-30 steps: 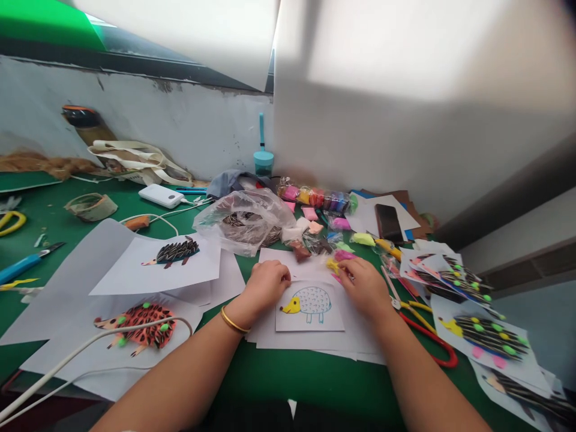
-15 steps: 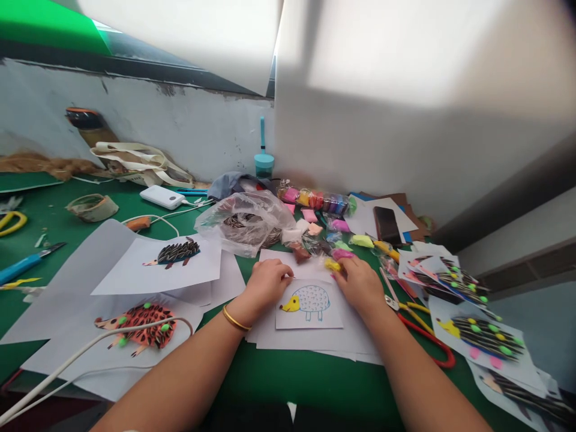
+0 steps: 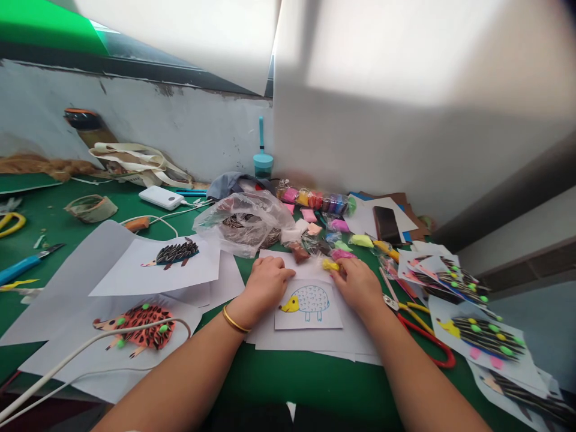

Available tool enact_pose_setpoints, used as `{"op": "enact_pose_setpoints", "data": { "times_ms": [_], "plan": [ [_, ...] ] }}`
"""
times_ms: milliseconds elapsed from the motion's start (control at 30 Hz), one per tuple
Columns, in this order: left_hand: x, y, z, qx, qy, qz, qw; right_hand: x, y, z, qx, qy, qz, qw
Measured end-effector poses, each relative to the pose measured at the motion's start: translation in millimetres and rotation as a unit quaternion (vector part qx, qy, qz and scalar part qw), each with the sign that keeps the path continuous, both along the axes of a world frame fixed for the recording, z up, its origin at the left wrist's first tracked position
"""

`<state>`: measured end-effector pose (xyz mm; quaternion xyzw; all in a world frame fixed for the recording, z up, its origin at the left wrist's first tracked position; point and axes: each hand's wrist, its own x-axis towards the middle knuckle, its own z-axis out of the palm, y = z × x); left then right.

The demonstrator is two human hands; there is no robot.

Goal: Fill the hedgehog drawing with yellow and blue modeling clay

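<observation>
A small white sheet with a hedgehog drawing [image 3: 310,303] lies between my hands; its face is yellow and its spiny body is outlined in blue. My left hand [image 3: 267,283], with a gold bangle at the wrist, rests on the white papers [image 3: 297,341] at the drawing's upper left. Its index finger points rightward, some fingers are tucked from sight, and nothing shows in it. At the drawing's upper right, the thumb and fingers of my right hand [image 3: 359,287] are closed on a small yellow clay packet [image 3: 330,265]. A pink clay packet [image 3: 342,254] lies just behind those fingers.
Behind the hands are a plastic bag of striped seeds [image 3: 243,225] and several clay packets [image 3: 308,215]. Red-handled scissors [image 3: 432,345] and seed-covered hedgehog pictures [image 3: 488,336] lie right. More hedgehog pictures [image 3: 177,255] and a white cable [image 3: 96,339] occupy the left.
The index finger of my left hand has straightened and slid slightly right over the paper. My right hand and the yellow packet have shifted slightly left. The drawing stays in place.
</observation>
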<state>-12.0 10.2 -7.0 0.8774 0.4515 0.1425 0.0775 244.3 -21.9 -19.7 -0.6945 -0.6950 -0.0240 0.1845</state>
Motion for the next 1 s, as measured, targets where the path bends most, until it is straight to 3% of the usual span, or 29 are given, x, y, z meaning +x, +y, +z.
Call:
{"op": "enact_pose_setpoints", "data": {
  "times_ms": [267, 400, 533, 667, 800, 900, 1000],
  "plan": [
    [-1, 6, -3.9, -0.016, -0.011, 0.026, 0.999, 8, -1, 2.0, 0.041, 0.035, 0.041, 0.998],
    [0, 11, -6.7, -0.024, -0.037, 0.031, 0.999, 14, 6, 3.9, 0.112, 0.003, -0.034, 0.993],
    [1, 17, -8.5, -0.038, -0.049, 0.038, 0.997, 19, 13, 1.8, 0.099, -0.007, -0.042, 0.994],
    [2, 22, -9.2, -0.055, -0.054, 0.035, 0.996, 20, 13, 4.3, 0.144, 0.042, -0.036, 0.988],
    [4, 25, -11.0, -0.059, -0.057, 0.031, 0.996, 8, 9, 9.2, 0.186, 0.121, 0.011, 0.975],
    [5, 26, -11.9, -0.053, -0.059, 0.032, 0.996, -9, 4, 11.7, 0.170, 0.182, 0.059, 0.967],
    [6, 24, -9.3, -0.044, -0.064, 0.039, 0.996, -27, -1, 14.5, 0.099, 0.244, 0.082, 0.961]
  ]
}}
